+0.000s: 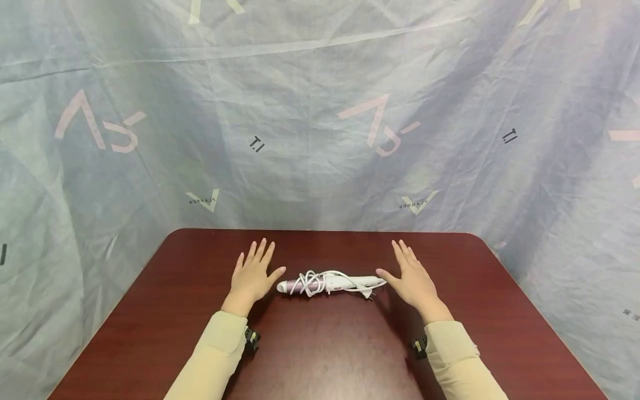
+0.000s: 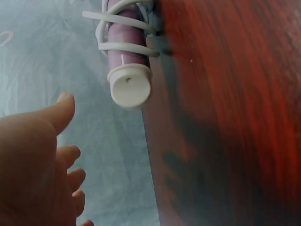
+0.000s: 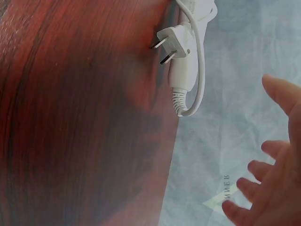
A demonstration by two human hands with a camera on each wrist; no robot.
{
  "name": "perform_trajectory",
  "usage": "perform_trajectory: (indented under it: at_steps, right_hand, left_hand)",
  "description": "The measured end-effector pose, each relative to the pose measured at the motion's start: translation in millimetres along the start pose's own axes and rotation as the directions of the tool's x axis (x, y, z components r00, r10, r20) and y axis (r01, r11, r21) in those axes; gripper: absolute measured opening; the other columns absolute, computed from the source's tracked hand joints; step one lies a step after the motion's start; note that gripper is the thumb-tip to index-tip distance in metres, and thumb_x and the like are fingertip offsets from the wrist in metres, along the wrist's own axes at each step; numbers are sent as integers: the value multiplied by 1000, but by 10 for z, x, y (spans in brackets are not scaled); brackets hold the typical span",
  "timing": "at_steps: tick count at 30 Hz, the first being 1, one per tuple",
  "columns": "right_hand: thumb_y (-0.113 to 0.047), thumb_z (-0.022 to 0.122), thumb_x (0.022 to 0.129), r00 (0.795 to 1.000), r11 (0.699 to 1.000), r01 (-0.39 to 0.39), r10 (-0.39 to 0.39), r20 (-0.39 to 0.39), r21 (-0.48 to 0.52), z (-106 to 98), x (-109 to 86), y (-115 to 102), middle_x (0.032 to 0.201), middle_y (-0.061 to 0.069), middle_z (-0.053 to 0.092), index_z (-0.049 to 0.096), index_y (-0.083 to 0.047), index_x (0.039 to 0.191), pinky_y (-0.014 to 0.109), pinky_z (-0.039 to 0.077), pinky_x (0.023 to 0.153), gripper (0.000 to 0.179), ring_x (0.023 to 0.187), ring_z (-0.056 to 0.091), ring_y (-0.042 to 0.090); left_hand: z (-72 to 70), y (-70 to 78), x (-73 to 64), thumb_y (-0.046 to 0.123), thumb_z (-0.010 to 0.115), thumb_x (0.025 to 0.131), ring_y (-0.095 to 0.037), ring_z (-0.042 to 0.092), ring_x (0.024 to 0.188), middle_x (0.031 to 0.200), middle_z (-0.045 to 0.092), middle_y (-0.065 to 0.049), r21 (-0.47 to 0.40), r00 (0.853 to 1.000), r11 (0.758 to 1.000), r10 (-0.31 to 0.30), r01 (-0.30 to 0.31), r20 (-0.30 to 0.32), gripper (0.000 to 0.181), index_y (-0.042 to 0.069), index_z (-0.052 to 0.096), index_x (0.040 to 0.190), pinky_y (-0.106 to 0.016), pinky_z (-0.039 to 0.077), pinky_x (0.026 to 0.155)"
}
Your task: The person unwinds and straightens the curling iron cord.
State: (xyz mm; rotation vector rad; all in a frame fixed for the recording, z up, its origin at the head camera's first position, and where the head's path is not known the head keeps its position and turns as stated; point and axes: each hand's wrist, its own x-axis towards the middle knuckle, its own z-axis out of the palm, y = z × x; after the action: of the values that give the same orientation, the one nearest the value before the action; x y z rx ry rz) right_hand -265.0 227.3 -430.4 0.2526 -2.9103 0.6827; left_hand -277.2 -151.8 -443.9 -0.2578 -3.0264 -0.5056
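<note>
A curling iron (image 1: 345,283) with a white handle and a pinkish-purple barrel lies crosswise on the table. Its white cord (image 2: 127,47) is wound around the barrel, and a two-pin plug (image 3: 174,42) rests by the handle end. My left hand (image 1: 251,278) is beside the barrel's white tip, fingers spread and holding nothing. On the other side, my right hand (image 1: 414,282) is held by the cord end of the handle, its fingers straight and empty. In both wrist views the hands appear apart from the curling iron.
The dark red wooden table (image 1: 320,344) has rounded far corners. Behind it and along both sides hangs a grey printed cloth (image 1: 300,139). A small black device (image 1: 251,340) is strapped at the left wrist, another (image 1: 419,347) at the right.
</note>
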Motion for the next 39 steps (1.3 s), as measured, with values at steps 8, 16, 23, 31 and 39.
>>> perform_trajectory:
  at_steps: [8,16,23,31,39]
  right_hand:
    - [-52,69,84,997,989,75,-75,-6,129,48,58,27,163,9,12,16,-25,156,64,25,108,93,146,17,39]
    - [-39,79,79,991,965,132,-134,-5,225,184,103,61,157,17,28,28,-14,153,59,27,110,93,142,28,40]
    - [-38,82,75,991,962,128,-131,-4,242,266,147,94,149,21,40,38,-12,149,58,32,107,90,137,35,41]
    - [-34,84,73,994,962,99,-105,7,256,304,96,81,134,20,55,47,-4,141,55,40,100,83,125,50,39]
    - [-36,83,74,993,942,32,-67,95,335,374,70,130,134,18,58,49,-1,138,49,45,96,81,121,56,36]
  left_hand:
    - [-31,-27,39,46,63,90,-37,8,148,162,16,-12,-242,994,965,107,-103,2,80,14,27,154,-62,18,113]
    - [33,-59,63,29,79,80,-37,37,138,150,41,-17,-366,987,920,159,-140,23,76,10,44,145,-54,34,108]
    - [129,-53,84,20,82,77,-34,54,123,135,56,-15,-503,980,858,176,-108,90,68,5,53,137,-47,46,99]
    - [193,-19,85,16,82,75,-29,62,111,119,67,-13,-529,969,837,226,-139,102,54,3,63,124,-43,50,92]
    - [221,-23,86,17,81,78,-28,62,114,118,69,-8,-511,961,848,240,-139,137,41,9,69,116,-42,49,95]
